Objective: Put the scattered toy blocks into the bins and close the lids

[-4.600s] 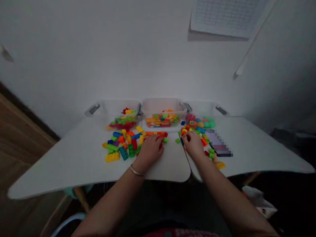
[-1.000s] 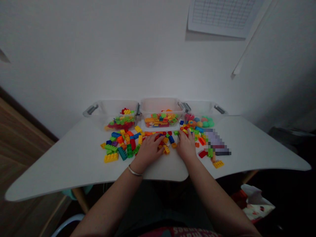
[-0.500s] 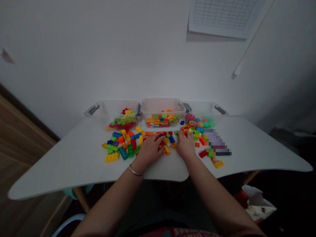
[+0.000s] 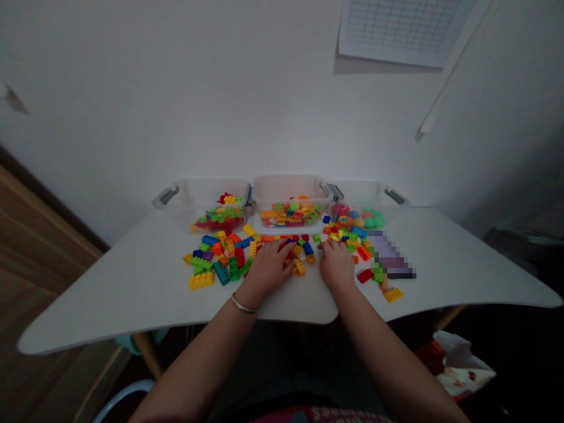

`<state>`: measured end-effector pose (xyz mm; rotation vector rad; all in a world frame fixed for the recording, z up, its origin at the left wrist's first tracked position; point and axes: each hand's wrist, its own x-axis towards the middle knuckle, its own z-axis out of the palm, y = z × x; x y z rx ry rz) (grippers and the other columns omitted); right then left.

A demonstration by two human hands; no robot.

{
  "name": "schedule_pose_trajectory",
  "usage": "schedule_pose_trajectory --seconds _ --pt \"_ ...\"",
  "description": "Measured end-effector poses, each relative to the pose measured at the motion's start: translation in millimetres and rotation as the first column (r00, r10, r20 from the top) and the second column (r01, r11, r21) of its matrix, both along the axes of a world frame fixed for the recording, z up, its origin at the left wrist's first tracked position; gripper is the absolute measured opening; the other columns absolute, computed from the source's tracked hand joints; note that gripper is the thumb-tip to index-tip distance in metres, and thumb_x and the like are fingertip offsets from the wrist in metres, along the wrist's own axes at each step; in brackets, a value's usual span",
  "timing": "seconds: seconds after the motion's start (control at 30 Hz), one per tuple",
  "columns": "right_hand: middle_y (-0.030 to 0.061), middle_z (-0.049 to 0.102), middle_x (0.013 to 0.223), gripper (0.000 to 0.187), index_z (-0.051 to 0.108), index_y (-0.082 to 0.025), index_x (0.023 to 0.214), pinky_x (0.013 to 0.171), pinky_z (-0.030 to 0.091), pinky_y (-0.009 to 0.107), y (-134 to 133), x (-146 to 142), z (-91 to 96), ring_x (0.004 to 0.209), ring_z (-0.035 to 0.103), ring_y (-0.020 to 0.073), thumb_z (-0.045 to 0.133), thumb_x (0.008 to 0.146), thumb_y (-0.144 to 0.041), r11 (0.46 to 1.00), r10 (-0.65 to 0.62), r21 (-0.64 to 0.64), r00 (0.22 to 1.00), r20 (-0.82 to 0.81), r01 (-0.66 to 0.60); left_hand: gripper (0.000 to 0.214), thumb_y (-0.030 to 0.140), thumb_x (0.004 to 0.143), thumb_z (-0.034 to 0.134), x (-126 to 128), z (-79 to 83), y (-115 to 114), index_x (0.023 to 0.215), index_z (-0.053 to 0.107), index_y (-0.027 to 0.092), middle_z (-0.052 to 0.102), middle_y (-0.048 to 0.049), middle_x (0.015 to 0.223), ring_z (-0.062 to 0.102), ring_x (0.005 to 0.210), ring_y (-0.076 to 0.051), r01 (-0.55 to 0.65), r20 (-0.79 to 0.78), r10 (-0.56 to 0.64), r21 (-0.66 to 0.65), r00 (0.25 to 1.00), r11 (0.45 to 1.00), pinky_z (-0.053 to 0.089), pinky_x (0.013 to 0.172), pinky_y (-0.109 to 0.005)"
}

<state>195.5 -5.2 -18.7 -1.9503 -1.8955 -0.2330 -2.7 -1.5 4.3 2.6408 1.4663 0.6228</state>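
Observation:
My left hand [image 4: 267, 268] lies with spread fingers on a scatter of coloured plastic building bricks [image 4: 224, 258], close to orange and yellow ones. A thin bangle [image 4: 243, 305] circles that wrist. My right hand [image 4: 337, 264] rests with curled fingers at the edge of a second brick scatter [image 4: 348, 238]; whatever lies under its fingertips is hidden. Between my hands sit a yellow brick [image 4: 299, 267] and a blue brick [image 4: 308, 248]. Three clear plastic bins stand in a row behind the bricks, holding more bricks [image 4: 291, 214] and rounded coloured pieces [image 4: 356, 220].
The bricks lie on a white curved-edged table [image 4: 132, 294]. A pixelated flat object [image 4: 390, 255] lies to the right of my right hand. A printed grid sheet [image 4: 403, 26] hangs on the wall above. A patterned bag [image 4: 462, 364] sits below the table at right.
Both hands have moved closer together over the bricks since the oldest frame, and more bricks now lie spread between them. In the last half second, my right hand has slid slightly toward me.

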Motion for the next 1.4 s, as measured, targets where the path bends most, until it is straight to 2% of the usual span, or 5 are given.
schedule_pose_trajectory --seconds 0.23,0.57,0.73,0.87,1.4 --pt "0.0151 0.069 0.112 0.044 0.07 -0.013 0.112 0.091 0.041 0.041 8 9 -11.9 0.106 0.056 0.0302 0.04 0.082 0.0 1.0 0.024 0.001 0.981 -0.194 -0.025 0.048 0.035 0.091 0.052 0 0.8 0 0.137 0.052 0.022 0.055 -0.011 0.138 0.051 0.125 -0.028 0.0 -0.003 0.0 0.001 1.0 1.0 0.038 0.109 -0.045" --pt "0.008 0.072 0.097 0.022 0.066 -0.019 0.103 0.078 0.053 0.036 8 9 -10.8 0.086 0.066 0.0216 0.05 0.088 -0.018 0.99 0.129 0.112 0.885 -0.448 -0.087 0.051 0.037 0.093 0.05 0 -3.9 2 0.141 0.048 0.019 0.054 -0.0123 0.14 0.05 0.127 -0.028 0.0 -0.02 0.001 0.066 1.0 0.998 0.039 0.109 -0.045" --pt "0.0086 0.065 0.1 0.013 0.064 -0.021 0.09 0.078 0.055 0.036 2 -3 -9.0 0.093 0.062 0.0209 0.054 0.083 -0.017 0.863 0.478 0.413 0.733 -0.485 -0.289 0.043 0.033 0.093 0.052 7 5.0 0 0.133 0.055 0.02 0.058 -0.0116 0.136 0.05 0.126 -0.03 0.007 -0.028 -0.001 0.217 1.0 0.976 0.033 0.111 -0.053" --pt "0.0049 0.059 0.086 0.009 0.061 -0.023 0.087 0.066 0.057 0.031 0 -7 -9.2 0.081 0.059 0.019 0.056 0.083 -0.017 0.815 0.556 0.469 0.689 -0.464 -0.342 0.037 0.032 0.093 0.053 17 13.1 -5 0.127 0.06 0.018 0.069 -0.0097 0.114 0.059 0.109 -0.026 0.06 -0.006 -0.061 0.301 0.998 0.952 0.036 0.108 -0.049" --pt "0.0088 0.064 0.097 0.006 0.063 -0.021 0.089 0.075 0.053 0.034 -6 -6 -5.1 0.089 0.06 0.0207 0.06 0.086 -0.024 0.84 0.522 0.377 0.77 -0.368 -0.39 0.025 0.015 0.087 0.056 11 25.9 9 0.107 0.07 0.021 0.072 -0.0053 0.106 0.065 0.1 -0.019 0.117 0.383 -0.087 -0.056 0.92 0.992 0.05 0.094 -0.034"
